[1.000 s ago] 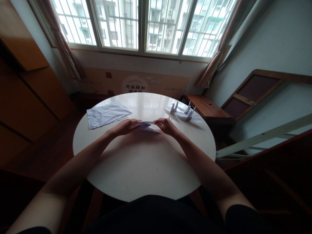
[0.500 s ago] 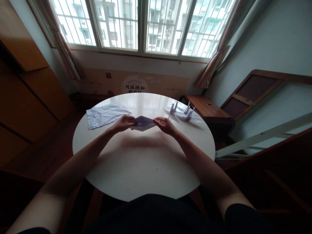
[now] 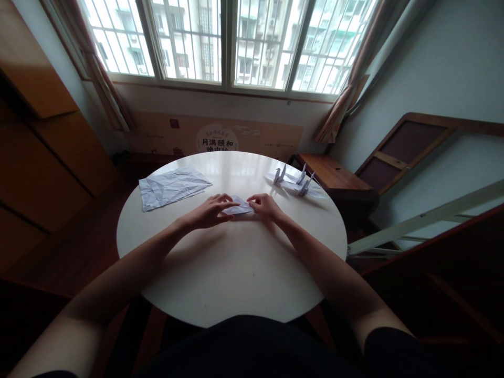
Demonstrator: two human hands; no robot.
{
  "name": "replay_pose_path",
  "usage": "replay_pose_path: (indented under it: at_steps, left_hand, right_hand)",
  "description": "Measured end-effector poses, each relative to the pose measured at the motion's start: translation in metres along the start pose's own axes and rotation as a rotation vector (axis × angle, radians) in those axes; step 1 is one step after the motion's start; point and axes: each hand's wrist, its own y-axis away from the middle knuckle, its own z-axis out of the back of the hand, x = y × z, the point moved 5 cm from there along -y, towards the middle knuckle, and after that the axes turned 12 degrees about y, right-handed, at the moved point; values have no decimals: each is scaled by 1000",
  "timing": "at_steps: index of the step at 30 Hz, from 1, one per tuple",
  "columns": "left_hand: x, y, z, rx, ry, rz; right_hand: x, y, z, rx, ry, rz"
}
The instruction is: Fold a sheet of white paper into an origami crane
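A small folded piece of white paper (image 3: 241, 206) lies flat on the round white table (image 3: 232, 268), between my two hands. My left hand (image 3: 210, 210) rests on its left part, fingers stretched out and pressing down on it. My right hand (image 3: 264, 206) touches its right end with curled fingertips pinching the edge. Most of the paper is hidden under my fingers.
A creased unfolded sheet (image 3: 171, 185) lies at the table's back left. Folded paper cranes (image 3: 296, 181) stand at the back right, near the edge. A wooden bench (image 3: 334, 178) sits beyond them, a cardboard box (image 3: 214, 137) under the window, and a slanted white rail (image 3: 425, 218) at right.
The folded paper, held up off the table half a second ago, now lies flat on it. Both hands have come down and pressed onto it.
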Motion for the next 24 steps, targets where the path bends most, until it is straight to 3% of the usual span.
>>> replay_pose_path:
  at_steps: [5, 9, 13, 18, 24]
  left_hand:
    - [-4, 3, -19, 179, -45, -25]
    - [-7, 0, -20, 191, 102, -85]
    - [-3, -2, -13, 145, 94, -44]
    - [8, 0, -4, 106, -102, 147]
    - [6, 2, -5, 138, -207, 198]
  right_hand:
    - [7, 1, 0, -34, -7, 134]
    - [16, 1, -4, -134, 22, 364]
    - [20, 4, -16, -34, 44, 542]
    - [21, 7, -17, 35, 35, 572]
    - [31, 13, -10, 24, -58, 586]
